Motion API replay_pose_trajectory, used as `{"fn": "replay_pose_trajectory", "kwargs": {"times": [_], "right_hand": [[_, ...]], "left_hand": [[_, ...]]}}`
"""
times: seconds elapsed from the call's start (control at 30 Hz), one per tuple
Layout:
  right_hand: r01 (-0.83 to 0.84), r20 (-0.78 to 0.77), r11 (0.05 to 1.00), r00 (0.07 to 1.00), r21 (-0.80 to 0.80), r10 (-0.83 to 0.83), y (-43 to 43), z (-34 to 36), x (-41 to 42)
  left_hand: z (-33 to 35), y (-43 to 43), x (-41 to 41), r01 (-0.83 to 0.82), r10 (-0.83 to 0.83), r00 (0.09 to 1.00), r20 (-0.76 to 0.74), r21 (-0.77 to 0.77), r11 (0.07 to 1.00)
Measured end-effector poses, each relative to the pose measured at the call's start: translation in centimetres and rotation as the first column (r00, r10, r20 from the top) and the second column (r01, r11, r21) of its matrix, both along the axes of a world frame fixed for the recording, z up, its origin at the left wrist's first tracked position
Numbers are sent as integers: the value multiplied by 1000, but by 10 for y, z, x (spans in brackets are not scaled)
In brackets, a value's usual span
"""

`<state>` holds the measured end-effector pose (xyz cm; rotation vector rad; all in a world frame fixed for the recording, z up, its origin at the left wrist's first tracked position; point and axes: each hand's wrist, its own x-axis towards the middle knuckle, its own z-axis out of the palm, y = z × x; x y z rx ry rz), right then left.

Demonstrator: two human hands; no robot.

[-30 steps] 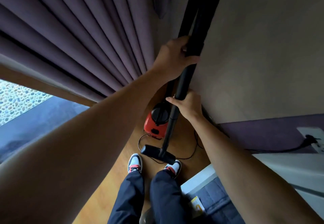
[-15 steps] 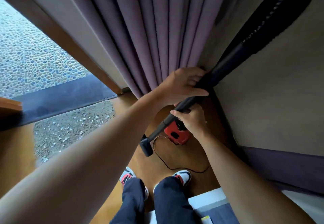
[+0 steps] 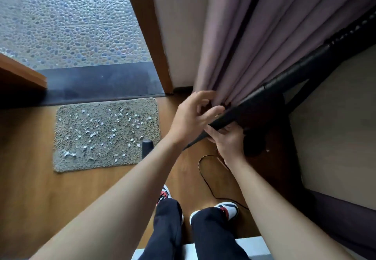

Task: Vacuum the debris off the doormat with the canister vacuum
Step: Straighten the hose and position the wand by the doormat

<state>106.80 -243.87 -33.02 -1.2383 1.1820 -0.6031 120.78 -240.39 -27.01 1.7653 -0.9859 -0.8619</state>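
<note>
A grey shaggy doormat (image 3: 105, 135) lies on the wooden floor before the doorway, strewn with several white scraps of debris (image 3: 89, 131). The vacuum's black nozzle (image 3: 147, 147) sits at the mat's lower right edge. Its black wand (image 3: 234, 113) slants up to the right into a ribbed hose (image 3: 345, 29). My right hand (image 3: 227, 143) grips the wand from below. My left hand (image 3: 191, 117) lies over the wand with loosened fingers, its thumb touching the tube. The canister (image 3: 254, 143) is mostly hidden behind my right hand.
A mauve curtain (image 3: 244, 35) hangs right behind my hands. The black power cord (image 3: 205, 178) loops on the floor by my shoes (image 3: 227, 208). A wooden door frame (image 3: 146, 35), a dark threshold (image 3: 97, 82) and pebble paving lie beyond the mat. A white edge (image 3: 254, 245) is at my feet.
The view has swung left, bringing the whole mat in. The nozzle has travelled left to the mat's right edge. My left hand has loosened its grip on the wand.
</note>
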Motion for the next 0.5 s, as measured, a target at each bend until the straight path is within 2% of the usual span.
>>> {"fn": "replay_pose_trajectory", "kwargs": {"times": [0.07, 0.1, 0.13, 0.17, 0.2, 0.23, 0.3, 0.4, 0.47, 0.5], "right_hand": [[70, 21, 997, 997, 38, -71, 8, -7, 16], [94, 23, 994, 995, 47, -95, 13, -11, 23], [106, 23, 993, 994, 57, -107, 18, -15, 30], [109, 28, 992, 993, 70, -111, 23, -18, 36], [110, 42, 991, 993, 82, -113, 29, -21, 42], [122, 53, 988, 990, 97, -127, 35, -23, 48], [162, 84, 979, 981, 127, -173, 47, -27, 57], [211, 141, 959, 961, 187, -239, 69, -26, 71], [243, 171, 935, 941, 259, -292, 83, -24, 80], [272, 177, 909, 924, 314, -338, 90, -23, 84]], "left_hand": [[-31, 51, 8, -265, 263, 964, 35, 148, 953], [-46, 73, 9, -333, 335, 941, 42, 261, 906], [-62, 91, 7, -360, 391, 920, -5, 380, 852], [-75, 103, 6, -363, 469, 875, -116, 484, 796], [-86, 108, 5, -351, 567, 776, -275, 559, 751], [-95, 110, 3, -332, 653, 621, -433, 609, 720], [-107, 104, 3, -335, 707, 321, -630, 623, 707], [-125, 92, 3, -424, 630, 11, -776, 567, 706], [-135, 90, 9, -524, 490, -208, -846, 520, 675], [-140, 91, 12, -562, 421, -277, -864, 501, 658]]}}
